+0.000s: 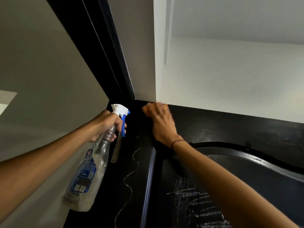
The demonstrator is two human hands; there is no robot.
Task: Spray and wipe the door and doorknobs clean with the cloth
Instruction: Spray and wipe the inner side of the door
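Head view looked steeply up along a black door [213,186] toward its top edge, where it met a white wall [230,71] and a black frame [105,51] running up to the left.

At the left, the left hand [107,124] gripped the neck of a clear spray bottle [88,171], fingers curled round it just under the white and blue trigger head [120,111], with one finger lying on the blue trigger. The nozzle pointed toward the door's upper corner. The bottle hung down and leftward from the hand, its blue label facing the camera, a little liquid showing at its base. Just behind the bottle, a metal hinge [117,150] sat on the door's edge.

To the right, the right hand [162,122] was raised to the door's top, close under the wall's lower edge. It pressed an orange cloth [145,110] against the black surface; only a small part of the cloth showed past the fingertips, and motion blur there hid how the fingers lay on it, so I could not tell whether they curled round it or lay flat. A thin dark band circled that wrist.

White chalk marks [194,201] covered the door's lower panel, and a wavy chalk line [131,178] ran down the strip beside the hinge. A curved raised moulding [246,153] arched across the door below the right forearm.
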